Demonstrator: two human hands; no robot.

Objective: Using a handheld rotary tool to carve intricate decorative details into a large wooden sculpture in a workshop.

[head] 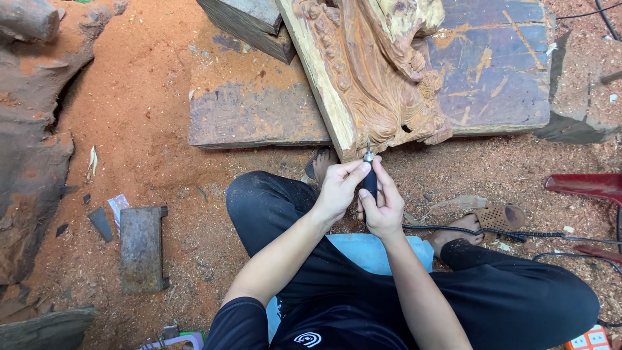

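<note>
Both hands meet in front of me around a small black rotary carving handpiece (369, 176) with a silver tip pointing up. My left hand (338, 188) pinches it near the silver collar. My right hand (383, 206) wraps the lower black body. Its black flexible cable (492, 232) runs off to the right. Just beyond the tip stands a carved wooden panel (363, 71) with relief figures, leaning on a dark slab (259, 110). The tool tip is close to the panel's lower corner, apart from it.
I sit on a pale blue low seat (376, 249), legs in black trousers, sandals on. Reddish sawdust covers the ground. A rusty metal block (142, 247) lies at left, a large rough log (29, 162) at far left, a red object (586, 185) at right.
</note>
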